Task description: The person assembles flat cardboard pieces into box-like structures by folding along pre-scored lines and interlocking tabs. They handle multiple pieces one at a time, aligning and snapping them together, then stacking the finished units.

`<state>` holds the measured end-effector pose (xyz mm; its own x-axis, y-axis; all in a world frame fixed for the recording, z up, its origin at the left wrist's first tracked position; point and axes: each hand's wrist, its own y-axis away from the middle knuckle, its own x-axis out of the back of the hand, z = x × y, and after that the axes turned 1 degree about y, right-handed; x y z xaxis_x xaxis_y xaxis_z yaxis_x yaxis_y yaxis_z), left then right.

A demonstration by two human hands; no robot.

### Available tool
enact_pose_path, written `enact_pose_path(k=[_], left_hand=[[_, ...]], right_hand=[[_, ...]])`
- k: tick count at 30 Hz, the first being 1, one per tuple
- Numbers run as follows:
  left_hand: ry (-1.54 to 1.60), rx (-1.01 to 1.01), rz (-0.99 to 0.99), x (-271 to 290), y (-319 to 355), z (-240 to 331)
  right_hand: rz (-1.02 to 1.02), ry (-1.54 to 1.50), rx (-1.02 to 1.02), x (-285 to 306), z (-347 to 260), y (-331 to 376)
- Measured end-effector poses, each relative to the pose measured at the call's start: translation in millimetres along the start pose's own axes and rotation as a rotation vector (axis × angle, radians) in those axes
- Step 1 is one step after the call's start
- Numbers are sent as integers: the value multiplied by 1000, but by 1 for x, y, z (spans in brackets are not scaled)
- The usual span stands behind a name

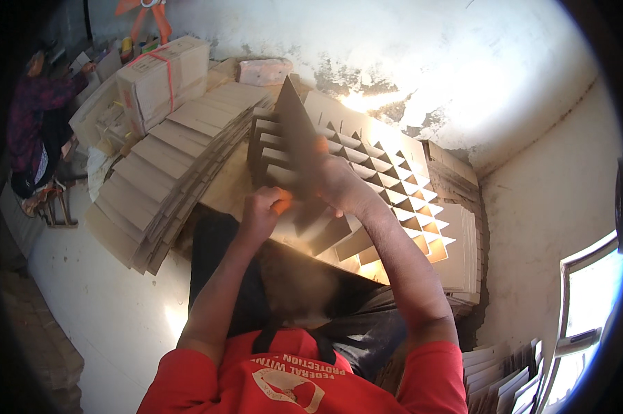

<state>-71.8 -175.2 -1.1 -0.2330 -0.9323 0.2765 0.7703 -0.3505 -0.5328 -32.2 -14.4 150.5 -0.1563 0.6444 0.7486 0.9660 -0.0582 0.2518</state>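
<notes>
A cardboard divider strip stands tilted over the left part of a partition grid, its lower end blurred. My right hand is closed on this strip, with orange at a fingertip. To its left, my left hand is curled shut close to the strip's lower end, an orange covering on its finger; whatever it pinches is blurred. Under and beyond my right hand spreads the partition grid of interlocked cardboard strips, their pointed corners sticking up in sunlight. It rests on a board in front of my knees.
Overlapping stacks of flat cardboard pieces lie on the left. Behind them stands a carton with a red strap. More cardboard is piled at right and strips stand lower right. Another person sits far left.
</notes>
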Motion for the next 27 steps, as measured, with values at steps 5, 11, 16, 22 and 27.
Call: enact_pose_path(k=[5, 11, 16, 22, 27], left_hand=[[-21, 9, -13, 0, -1, -3], [41, 25, -22, -3, 3, -10], [5, 20, -28, 1, 2, -5], [12, 43, -20, -4, 3, -10], [9, 66, -33, -1, 1, -9]], right_hand=[[47, -49, 10, 1, 1, 7], [100, 139, 196, -8, 3, 15], [-11, 5, 155, 2, -15, 16], [-42, -24, 102, 7, 2, 2], [34, -88, 116, 18, -3, 0]])
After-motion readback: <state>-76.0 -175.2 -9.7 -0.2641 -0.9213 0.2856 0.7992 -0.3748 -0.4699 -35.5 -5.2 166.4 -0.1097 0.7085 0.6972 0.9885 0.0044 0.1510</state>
